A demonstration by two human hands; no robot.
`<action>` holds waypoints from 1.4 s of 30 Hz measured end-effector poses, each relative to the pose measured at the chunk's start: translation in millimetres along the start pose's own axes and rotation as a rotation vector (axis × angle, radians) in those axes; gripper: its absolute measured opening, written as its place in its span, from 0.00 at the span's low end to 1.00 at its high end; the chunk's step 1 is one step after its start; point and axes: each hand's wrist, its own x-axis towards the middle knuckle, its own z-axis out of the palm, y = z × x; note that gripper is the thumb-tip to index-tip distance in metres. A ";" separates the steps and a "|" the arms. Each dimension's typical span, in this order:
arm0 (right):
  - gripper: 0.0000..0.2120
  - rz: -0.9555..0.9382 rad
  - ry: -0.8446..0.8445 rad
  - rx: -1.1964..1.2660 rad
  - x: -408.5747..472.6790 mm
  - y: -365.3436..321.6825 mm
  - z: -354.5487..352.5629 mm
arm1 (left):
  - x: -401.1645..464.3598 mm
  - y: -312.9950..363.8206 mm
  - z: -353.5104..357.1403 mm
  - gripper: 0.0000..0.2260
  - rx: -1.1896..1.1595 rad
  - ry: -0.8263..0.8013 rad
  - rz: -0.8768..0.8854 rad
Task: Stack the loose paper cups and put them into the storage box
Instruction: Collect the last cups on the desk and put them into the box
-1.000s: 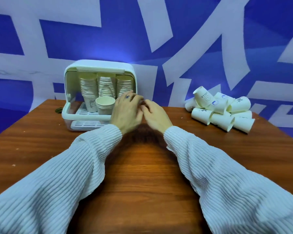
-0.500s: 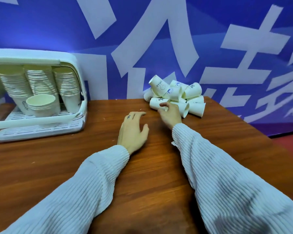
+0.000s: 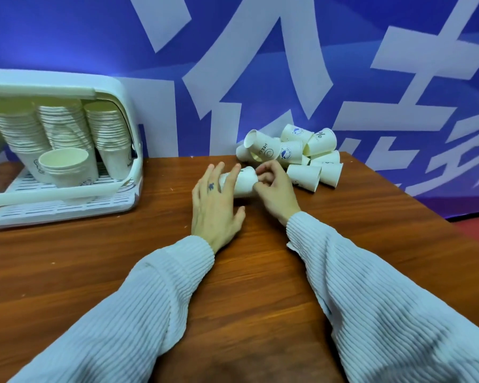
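Cup (image 3: pixel 244 181) lies on its side on the counter (image 3: pixel 260 272) between both hands, long axis running left to right. Right hand (image 3: pixel 274 189) pinches its right end with curled fingers; left hand (image 3: pixel 216 205) rests straight fingers over its left part, a loose grip. Loose pile (image 3: pixel 296 156) sits just beyond the right hand, the nearer one. Storage box (image 3: pixel 116 89) stands open, well to the left.

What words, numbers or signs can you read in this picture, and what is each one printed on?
"HEL", the rest hidden: tilted cup in the loose pile.
"%": rear right cup of the pile.
Round blue logo, its lettering too small to read: middle cup.
"HE", cut off by the frame: right-hand stack in the storage box.
Large white characters, cropped and unreadable: blue backdrop.
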 end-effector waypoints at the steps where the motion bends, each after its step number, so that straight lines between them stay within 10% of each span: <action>1: 0.15 0.001 -0.093 0.029 -6.5 -2.4 0.1 | 0.1 -0.7 1.1 0.40 0.029 -0.013 -0.015; 4: 0.14 0.017 -0.106 0.029 -16.7 -4.6 -6.6 | -0.3 -3.6 5.3 0.35 0.061 0.001 -0.035; 9: 0.10 0.174 0.527 -0.348 -0.6 6.0 -49.7 | -1.9 -0.9 0.2 0.30 -0.042 0.039 -0.046; 23: 0.04 0.247 0.267 -0.257 7.0 19.3 -68.2 | -10.7 9.5 -12.6 0.30 -0.161 -0.032 -0.013; 29: 0.20 0.318 0.157 -0.234 -6.3 11.6 -43.7 | -10.2 7.1 -13.7 0.32 -0.183 -0.038 -0.068; 42: 0.10 -0.021 0.169 -0.292 -16.7 -35.6 -12.2 | -2.0 -6.3 -50.1 0.37 -0.460 0.128 -0.277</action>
